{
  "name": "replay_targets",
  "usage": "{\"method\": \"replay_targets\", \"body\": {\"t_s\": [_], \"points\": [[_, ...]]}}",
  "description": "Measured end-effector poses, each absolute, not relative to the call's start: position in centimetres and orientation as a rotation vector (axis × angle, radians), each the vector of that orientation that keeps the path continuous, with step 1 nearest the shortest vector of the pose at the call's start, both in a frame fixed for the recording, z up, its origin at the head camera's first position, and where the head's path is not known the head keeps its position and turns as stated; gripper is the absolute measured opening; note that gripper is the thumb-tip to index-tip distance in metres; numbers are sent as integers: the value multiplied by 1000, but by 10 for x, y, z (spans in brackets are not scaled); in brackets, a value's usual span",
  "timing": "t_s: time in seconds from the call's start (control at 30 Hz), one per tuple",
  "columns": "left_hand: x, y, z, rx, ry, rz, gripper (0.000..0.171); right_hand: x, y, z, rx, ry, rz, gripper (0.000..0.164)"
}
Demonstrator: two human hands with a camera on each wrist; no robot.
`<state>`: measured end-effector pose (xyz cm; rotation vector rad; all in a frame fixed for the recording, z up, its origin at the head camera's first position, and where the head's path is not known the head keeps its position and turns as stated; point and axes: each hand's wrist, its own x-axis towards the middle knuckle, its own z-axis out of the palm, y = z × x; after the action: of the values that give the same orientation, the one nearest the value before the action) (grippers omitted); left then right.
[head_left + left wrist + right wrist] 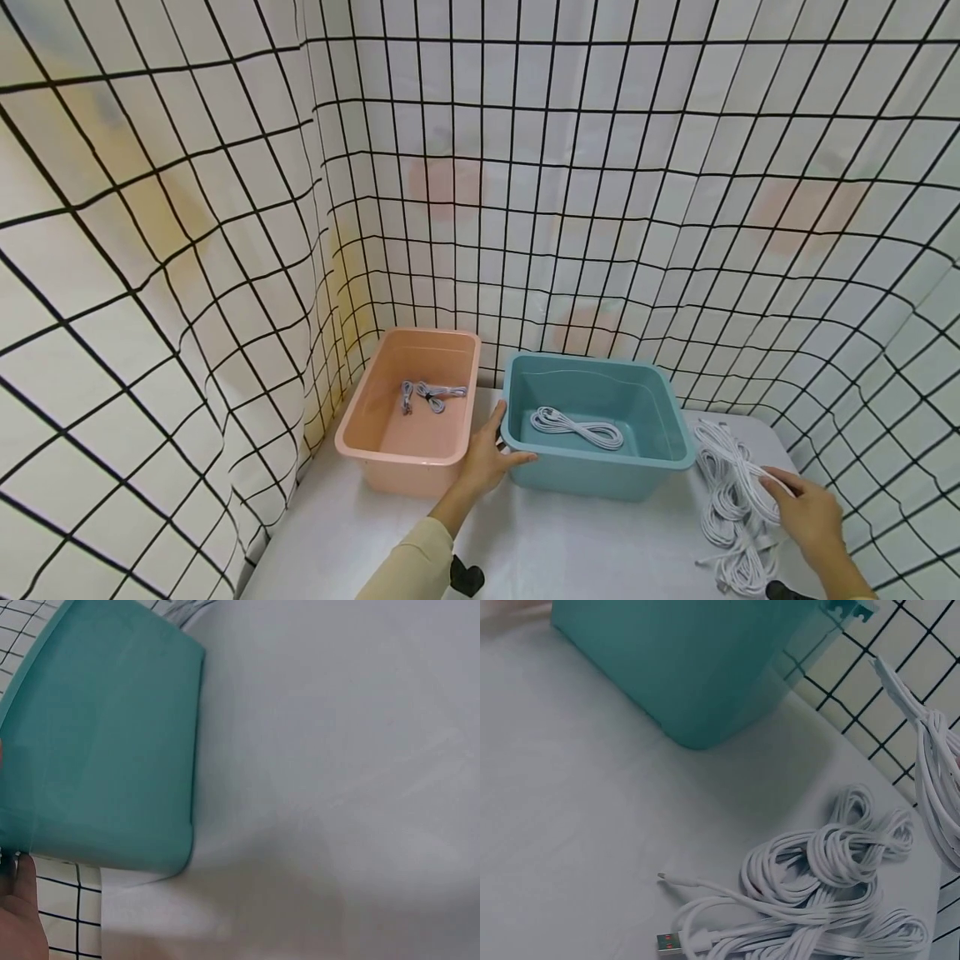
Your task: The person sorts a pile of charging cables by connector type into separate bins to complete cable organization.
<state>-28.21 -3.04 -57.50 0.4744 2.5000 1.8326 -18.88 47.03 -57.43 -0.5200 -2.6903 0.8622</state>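
My left hand [483,457] straddles the near left corner of the teal bin [600,473], its fingers fairly straight along the side and the thumb across the front. Inside that bin lies a coiled white cable [576,427]. On the right, my right hand [813,517] pinches a bundled white charging cable [934,761], which the right wrist view shows raised above the table. Beneath it is a pile of white cables [832,877], with a USB plug [669,943] and a small connector tip showing. Most of the right hand falls outside its wrist view.
Left of the teal bin stands a peach bin [397,460] holding small tied grey cables [435,396]. The white table [555,542] is bordered by black wire mesh [510,208] at the back and sides. A black object [467,577] sits near the front edge.
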Motion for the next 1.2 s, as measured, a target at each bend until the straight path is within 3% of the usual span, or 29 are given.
{"method": "replay_targets", "body": {"t_s": [0.73,1.2], "points": [[-280,-31,-572,436,2496,1824,115,-201,460,-535,-453,-2654,932,49],[-281,-32,-572,459,2487,1829,113,-226,435,-502,-200,-2643,970,50]]}}
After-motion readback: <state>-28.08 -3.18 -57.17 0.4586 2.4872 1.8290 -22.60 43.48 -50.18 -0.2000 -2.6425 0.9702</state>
